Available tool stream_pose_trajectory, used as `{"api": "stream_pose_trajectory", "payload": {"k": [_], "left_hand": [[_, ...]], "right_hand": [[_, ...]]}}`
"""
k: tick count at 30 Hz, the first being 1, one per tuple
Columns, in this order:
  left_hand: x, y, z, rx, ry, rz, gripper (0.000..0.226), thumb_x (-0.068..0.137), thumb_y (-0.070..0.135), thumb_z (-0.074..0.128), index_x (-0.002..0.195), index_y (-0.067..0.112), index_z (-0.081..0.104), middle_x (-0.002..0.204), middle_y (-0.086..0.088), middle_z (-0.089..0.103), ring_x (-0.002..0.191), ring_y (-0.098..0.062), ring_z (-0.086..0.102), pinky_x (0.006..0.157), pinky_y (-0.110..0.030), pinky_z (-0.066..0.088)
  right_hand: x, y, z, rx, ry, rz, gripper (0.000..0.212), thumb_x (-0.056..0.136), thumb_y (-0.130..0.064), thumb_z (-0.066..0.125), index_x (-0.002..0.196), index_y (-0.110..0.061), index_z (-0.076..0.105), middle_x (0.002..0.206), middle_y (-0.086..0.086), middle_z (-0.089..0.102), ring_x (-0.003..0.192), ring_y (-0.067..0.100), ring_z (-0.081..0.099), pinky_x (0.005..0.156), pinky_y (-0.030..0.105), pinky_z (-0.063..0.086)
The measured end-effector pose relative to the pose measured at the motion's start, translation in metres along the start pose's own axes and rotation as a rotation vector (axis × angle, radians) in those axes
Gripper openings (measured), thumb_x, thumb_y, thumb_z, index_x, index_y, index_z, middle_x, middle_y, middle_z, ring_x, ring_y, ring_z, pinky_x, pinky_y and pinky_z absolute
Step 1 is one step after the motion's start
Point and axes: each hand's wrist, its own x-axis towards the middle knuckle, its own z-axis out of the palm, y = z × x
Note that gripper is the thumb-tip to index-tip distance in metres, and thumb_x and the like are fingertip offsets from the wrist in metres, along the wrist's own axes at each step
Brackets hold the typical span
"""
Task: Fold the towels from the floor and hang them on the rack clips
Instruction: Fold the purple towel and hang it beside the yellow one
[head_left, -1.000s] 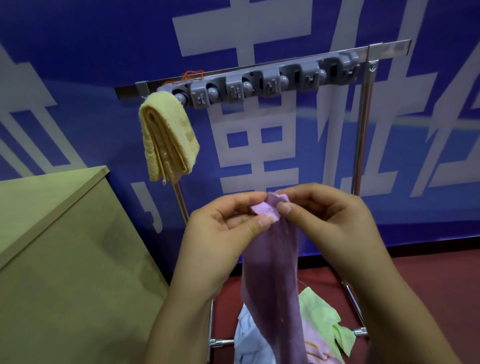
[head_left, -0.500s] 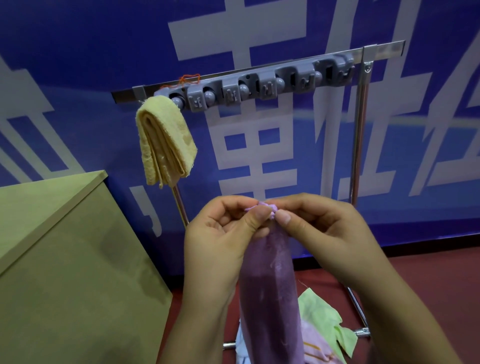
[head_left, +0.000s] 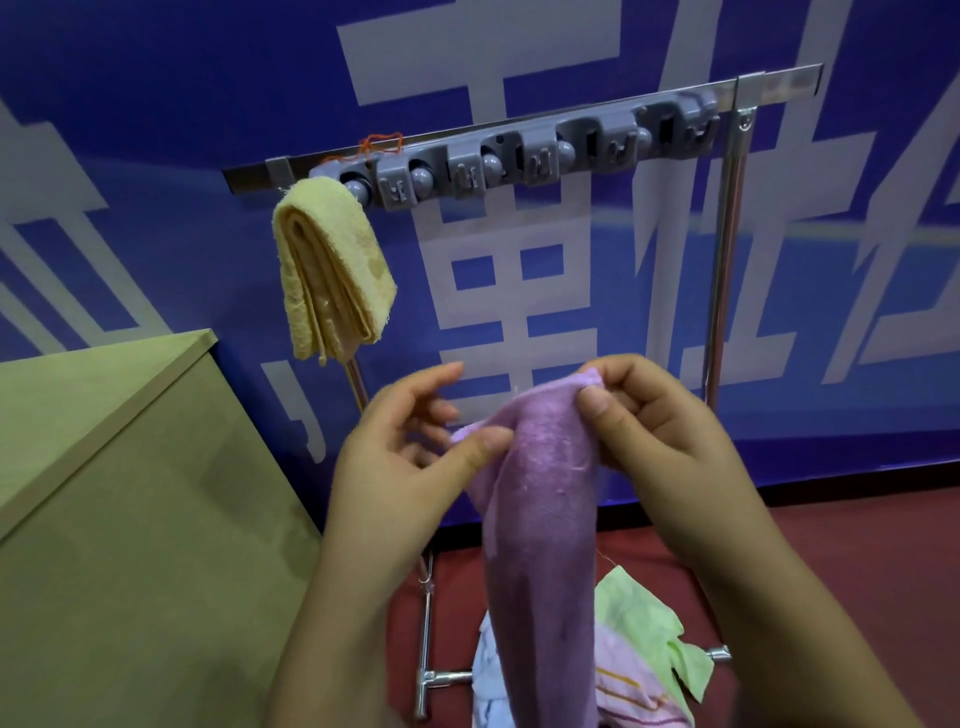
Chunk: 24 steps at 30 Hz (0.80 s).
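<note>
Both forearms rise from the bottom edge of the view and meet in front of the rack. The left hand (head_left: 410, 457) is turned palm-inward, its thumb pressed against the near edge of the folded purple terry towel (head_left: 540, 519) while the index finger stretches up and away and the other fingers curl loosely behind the cloth; it pinches the towel's left corner. The right hand (head_left: 660, 441) sits slightly higher, thumb on the front of the fabric and fingers curled round behind the top fold, gripping the upper right corner. Between the two hands the towel's top edge slants up to the right, and the rest hangs straight down as a narrow band.

Above and behind stands the chrome metal rack (head_left: 724, 291), its top bar carrying a grey plastic strip of clips (head_left: 519, 161). A folded yellow terry towel (head_left: 332, 270) hangs from the leftmost clip. On the red floor (head_left: 857, 561) at the rack's foot lie a light green cloth (head_left: 644, 629), a pink striped towel (head_left: 623, 686) and a pale blue-white one (head_left: 488, 670), heaped together. A tan wooden cabinet (head_left: 130, 519) stands at the left, and a blue banner with white characters (head_left: 519, 291) covers the wall.
</note>
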Motion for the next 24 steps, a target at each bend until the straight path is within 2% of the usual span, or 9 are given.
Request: {"api": "stream_pose_trajectory", "payload": {"k": [2,4,7,11,14,16,18,22,24], "left_hand": [[0.004,-0.016,-0.011,0.188,-0.078,0.002,0.076,0.044,0.065,0.08,0.114,0.054,0.051,0.114,0.029,0.05,0.101,0.012,0.052,0.084,-0.015,0.046],[0.004,-0.03,-0.013,0.071,-0.271,-0.153,0.093,0.034,0.07,0.081,0.119,0.055,0.048,0.133,0.021,0.047,0.119,0.007,0.048,0.096,-0.023,0.045],[0.0,-0.044,-0.007,-0.146,-0.412,-0.249,0.072,0.042,0.043,0.09,0.109,0.028,0.066,0.112,-0.001,0.069,0.102,-0.018,0.066,0.082,-0.027,0.054],[0.002,-0.046,-0.015,-0.36,-0.335,-0.232,0.046,0.038,0.046,0.092,0.068,0.02,0.069,0.066,-0.002,0.067,0.06,-0.012,0.062,0.054,-0.022,0.052],[0.015,-0.042,-0.025,-0.312,-0.24,-0.164,0.033,0.046,0.037,0.09,0.064,0.022,0.066,0.064,0.002,0.063,0.06,-0.01,0.059,0.056,-0.021,0.05],[0.03,-0.033,-0.023,-0.183,-0.138,-0.129,0.019,0.064,0.013,0.081,0.069,0.02,0.065,0.064,0.006,0.064,0.063,-0.008,0.059,0.061,-0.023,0.049],[0.044,-0.017,-0.018,-0.06,-0.066,-0.042,0.023,0.076,-0.006,0.068,0.074,0.016,0.06,0.062,0.011,0.064,0.063,-0.002,0.058,0.061,-0.02,0.049],[0.057,0.01,-0.023,-0.043,-0.091,0.109,0.033,0.075,-0.016,0.062,0.074,0.017,0.058,0.061,0.014,0.061,0.061,0.003,0.055,0.057,-0.012,0.048],[0.058,0.01,-0.023,-0.044,-0.129,0.094,0.029,0.072,-0.011,0.067,0.075,0.017,0.059,0.063,0.013,0.063,0.063,0.001,0.058,0.059,-0.013,0.049]], "right_hand": [[0.001,0.0,-0.001,0.096,-0.009,0.033,0.013,0.085,-0.035,0.056,0.086,-0.026,0.065,0.078,-0.005,0.065,0.072,0.006,0.062,0.064,0.019,0.051],[0.004,-0.001,0.0,0.201,-0.035,0.039,0.012,0.085,-0.034,0.056,0.083,-0.026,0.065,0.077,-0.005,0.063,0.07,0.006,0.058,0.061,0.017,0.049],[0.007,-0.003,0.001,0.268,-0.063,0.049,0.014,0.083,-0.028,0.052,0.081,-0.023,0.065,0.076,-0.003,0.063,0.068,0.007,0.058,0.059,0.017,0.049],[0.008,-0.005,-0.012,0.247,0.001,0.055,0.014,0.079,-0.032,0.053,0.077,-0.027,0.066,0.072,-0.007,0.063,0.063,0.003,0.057,0.054,0.014,0.046],[0.013,0.001,-0.027,0.02,0.053,0.041,0.012,0.082,-0.035,0.055,0.082,-0.028,0.064,0.074,-0.009,0.062,0.068,0.002,0.056,0.061,0.016,0.047],[0.023,0.008,-0.033,-0.142,0.093,0.026,0.007,0.09,-0.027,0.055,0.087,-0.025,0.061,0.072,-0.01,0.061,0.072,0.005,0.057,0.07,0.025,0.051],[0.032,0.005,-0.036,-0.217,0.146,-0.017,0.01,0.094,-0.018,0.054,0.087,-0.023,0.06,0.071,-0.012,0.061,0.075,0.006,0.058,0.076,0.032,0.054],[0.041,-0.027,-0.041,-0.222,0.155,-0.216,0.011,0.094,-0.015,0.054,0.091,-0.024,0.06,0.083,-0.006,0.063,0.079,0.005,0.062,0.072,0.022,0.056],[0.045,-0.027,-0.044,-0.247,0.147,-0.192,0.009,0.094,-0.016,0.054,0.092,-0.023,0.06,0.086,-0.003,0.065,0.081,0.005,0.063,0.072,0.021,0.056]]}}
